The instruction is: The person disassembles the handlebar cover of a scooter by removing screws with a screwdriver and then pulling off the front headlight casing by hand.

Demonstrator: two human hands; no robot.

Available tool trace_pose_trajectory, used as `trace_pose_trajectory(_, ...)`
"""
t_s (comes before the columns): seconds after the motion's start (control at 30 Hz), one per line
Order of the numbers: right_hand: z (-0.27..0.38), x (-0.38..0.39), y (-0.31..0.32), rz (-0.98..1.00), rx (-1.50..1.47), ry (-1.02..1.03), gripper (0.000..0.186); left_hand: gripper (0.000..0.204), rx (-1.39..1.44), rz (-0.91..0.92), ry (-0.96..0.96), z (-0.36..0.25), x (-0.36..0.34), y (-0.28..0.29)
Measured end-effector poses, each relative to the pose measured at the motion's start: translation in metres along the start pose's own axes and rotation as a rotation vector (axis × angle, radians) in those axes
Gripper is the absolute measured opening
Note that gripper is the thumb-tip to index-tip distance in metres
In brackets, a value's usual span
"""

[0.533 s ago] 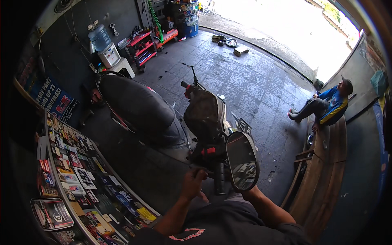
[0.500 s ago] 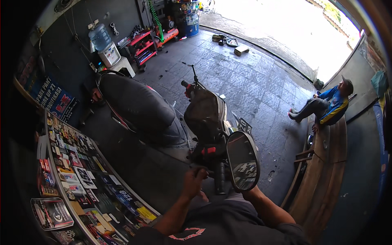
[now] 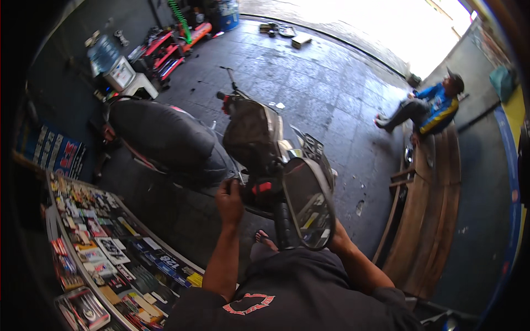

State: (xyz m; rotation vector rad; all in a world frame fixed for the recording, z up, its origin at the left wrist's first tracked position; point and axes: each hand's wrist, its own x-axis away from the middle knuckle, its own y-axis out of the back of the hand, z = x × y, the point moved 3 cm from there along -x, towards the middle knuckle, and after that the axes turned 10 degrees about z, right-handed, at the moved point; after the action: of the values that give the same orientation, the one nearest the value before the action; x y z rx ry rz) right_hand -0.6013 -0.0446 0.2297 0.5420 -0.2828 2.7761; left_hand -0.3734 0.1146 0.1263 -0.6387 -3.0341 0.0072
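A scooter stands in front of me with a dark seat [image 3: 165, 129] and a dark cover [image 3: 248, 135] over the middle of its handlebar. The near handlebar grip [image 3: 284, 223] points toward me, beside a red switch housing [image 3: 261, 188]. My left hand [image 3: 230, 203] is raised left of that housing with its fingers curled together; whatever lies between them is too dark to make out. A rear-view mirror [image 3: 309, 207] rises right of the grip and reflects goods. Behind its lower right edge is my right hand [image 3: 339, 236], its fingers hidden by the mirror.
A display counter [image 3: 118, 254] full of small packaged parts runs along my left. At right, a person in blue and yellow [image 3: 439, 105] sits on a wooden bench [image 3: 433, 204]. Farther back are a red tool cart [image 3: 165, 52], a water dispenser [image 3: 118, 71] and a box [image 3: 301, 40].
My left hand has moved forward and left, from beside the near grip to the left of the red housing. My right hand stays behind the mirror. The view has shifted.
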Motion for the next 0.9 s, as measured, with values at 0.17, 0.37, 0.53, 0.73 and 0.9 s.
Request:
trace_pose_trajectory(0.17, -0.026, -0.001, 0.032, 0.021, 0.059, -0.040, 0.032, 0.019, -0.114, -0.020, -0.015, 0.013, 0.003, -0.007)
trace_pose_trajectory(0.37, -0.039, 0.007, 0.071, -0.047, -0.050, -0.072, 0.033, 0.018, -0.088, -0.011, -0.008, -0.001, 0.025, -0.022)
trace_pose_trajectory(0.53, -0.034, -0.008, 0.109, -0.038, -0.060, -0.096, 0.029, 0.022, -0.143, -0.196, -0.089, -0.026, 0.032, -0.032)
trace_pose_trajectory(0.73, -0.013, -0.030, 0.152, -0.026, 0.176, -0.047, 0.028, 0.021, -0.212, -0.358, -0.020, 0.017, 0.022, -0.013)
trace_pose_trajectory(0.9, -0.005, -0.037, 0.165, -0.001, 0.171, -0.049, 0.025, 0.020, 0.150, -0.383, -0.046, 0.006, 0.010, -0.011)
